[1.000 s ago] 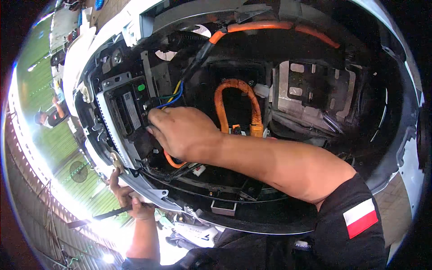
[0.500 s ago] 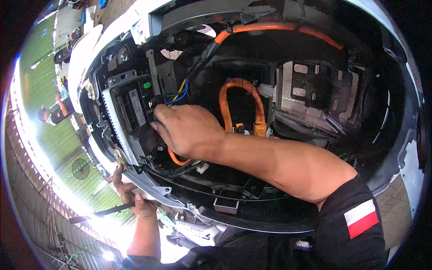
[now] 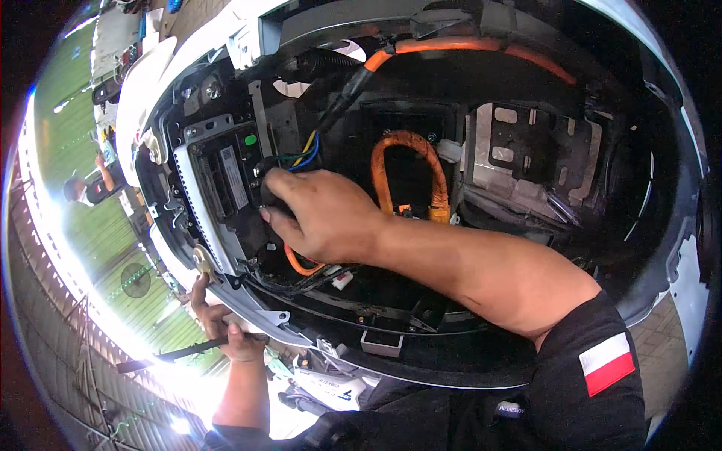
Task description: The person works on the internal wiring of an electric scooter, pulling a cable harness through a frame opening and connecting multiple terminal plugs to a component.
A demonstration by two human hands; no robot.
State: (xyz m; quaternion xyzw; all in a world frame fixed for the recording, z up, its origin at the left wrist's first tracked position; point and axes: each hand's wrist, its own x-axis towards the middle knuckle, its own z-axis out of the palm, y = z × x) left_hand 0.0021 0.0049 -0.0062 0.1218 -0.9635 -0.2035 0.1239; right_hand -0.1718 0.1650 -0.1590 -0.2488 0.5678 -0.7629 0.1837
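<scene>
My right hand [image 3: 323,214] reaches into the open black bay, its thumb and fingers closed at the edge of a box-shaped electronic module [image 3: 244,169] with a white label. Whatever those fingertips grip is hidden behind the hand. Yellow, green and blue wires [image 3: 310,154] run out just above the knuckles, and a thin orange cable [image 3: 297,261] curves below the thumb. Lower left, outside the body panel's rim, my left hand [image 3: 229,331] is closed around a dark, flat bar [image 3: 169,356]. Its upper fingers lie against the panel edge, near a round brass-coloured fitting [image 3: 201,259].
A thick orange cable [image 3: 481,45] crosses the top of the bay, and another orange cable loop [image 3: 410,139] stands in its middle. At right sits a slotted metal bracket [image 3: 541,150]. A small metal tab [image 3: 382,343] sticks out along the near rim. Another person [image 3: 94,188] is far left.
The bay has shifted very slightly to the right in view. Both hands keep practically the same places and grips.
</scene>
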